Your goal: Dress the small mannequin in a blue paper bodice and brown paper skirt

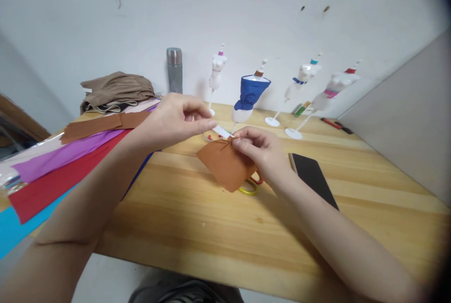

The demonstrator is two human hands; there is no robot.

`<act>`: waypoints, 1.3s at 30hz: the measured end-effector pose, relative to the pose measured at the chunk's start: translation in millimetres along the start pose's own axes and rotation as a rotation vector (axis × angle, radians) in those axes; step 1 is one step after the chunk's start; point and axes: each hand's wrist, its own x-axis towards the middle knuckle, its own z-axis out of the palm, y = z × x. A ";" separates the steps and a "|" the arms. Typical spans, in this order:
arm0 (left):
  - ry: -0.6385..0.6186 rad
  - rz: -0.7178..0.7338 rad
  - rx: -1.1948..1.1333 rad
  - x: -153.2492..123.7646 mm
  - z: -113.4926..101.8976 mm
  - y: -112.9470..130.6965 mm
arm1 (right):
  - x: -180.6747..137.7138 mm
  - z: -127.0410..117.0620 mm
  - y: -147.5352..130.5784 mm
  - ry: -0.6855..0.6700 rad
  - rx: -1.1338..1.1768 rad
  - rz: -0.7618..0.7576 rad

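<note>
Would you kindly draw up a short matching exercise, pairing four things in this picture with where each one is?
Things:
1. small brown cloth
2. flask
3. blue cloth
4. black flat object

Places:
A. wrapped around a mannequin
B. lying flat on the table
C. pinched in the right hand
D. upright, behind the left hand

Right pairs: 1-C, 2-D, 3-A, 4-B

A single head-worn camera supplies the view. It is positioned above the near edge of the desk (pixel 169 228) and faces forward and down, toward the far wall (pixel 148 21). The brown cloth (pixel 227 164) appears mid-view at close range. Dark shading borders the right side.
</note>
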 end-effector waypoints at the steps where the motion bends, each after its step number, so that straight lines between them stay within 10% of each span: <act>1: 0.081 0.065 0.033 -0.4 1.9 1.4 | -1.1 0.9 -0.3 -0.019 -0.029 -0.011; 9: -0.377 0.095 0.029 6.5 41.4 -6.3 | -4.0 2.7 -0.4 -0.126 -0.229 -0.131; 39: -0.341 0.091 0.104 3.6 28.5 2.2 | -13.8 2.4 -12.3 0.077 -0.436 -0.308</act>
